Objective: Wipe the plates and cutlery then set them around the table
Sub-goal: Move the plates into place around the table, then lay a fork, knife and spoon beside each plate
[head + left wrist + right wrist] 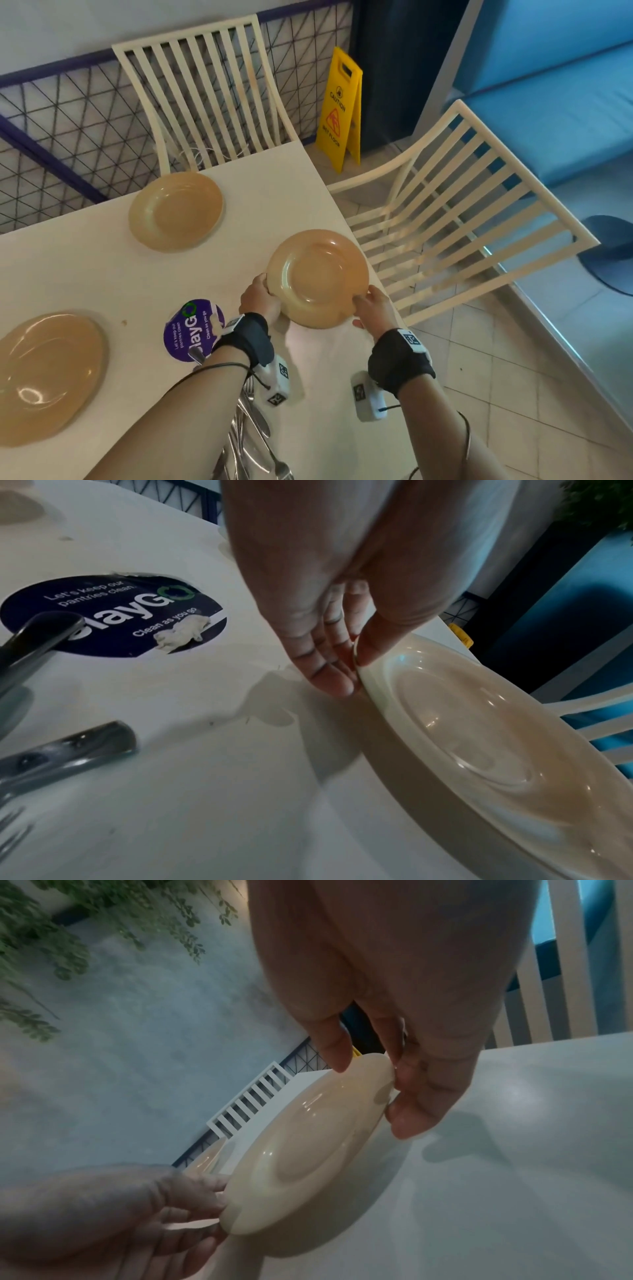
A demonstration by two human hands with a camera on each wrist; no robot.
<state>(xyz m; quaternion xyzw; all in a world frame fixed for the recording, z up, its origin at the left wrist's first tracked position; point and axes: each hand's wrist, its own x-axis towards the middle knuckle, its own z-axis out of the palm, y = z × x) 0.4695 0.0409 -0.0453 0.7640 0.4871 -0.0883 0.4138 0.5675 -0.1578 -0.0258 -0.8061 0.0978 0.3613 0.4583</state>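
1. Steel cutlery (253, 431) lies in a loose heap on the white table (85, 274) at its near edge, partly under the left forearm; two handles (68, 753) show close up in the left wrist view, and fork tines sit at that picture's lower left.
2. Beyond the cutlery, a round purple sticker (191, 330) is stuck flat on the table, with a small white scrap (181, 634) on its edge.
3. Just right of the sticker, the left hand (262, 301) grips the held plate (317, 279) by its left rim: thumb on top, fingers (329, 680) beneath.
4. The right hand (373, 310) pinches the same plate at its near right rim, thumb (334, 1047) over the edge, the other fingers under it.
5. This tan held plate is face up, tilted, and lifted off the table near the table's right edge; its shadow falls on the surface below it.
6. Left of the sticker, a second plate (48, 377) rests on the table.
7. Farther back from the sticker, a third plate (176, 210) rests flat in front of a cream slatted chair (202, 96).
8. Right of the held plate, off the table, stands another slatted chair (462, 212).
9. Farthest off, behind the table's far corner, a yellow wet-floor sign (342, 109) stands on the tiled floor beside a wire-mesh fence (68, 120).
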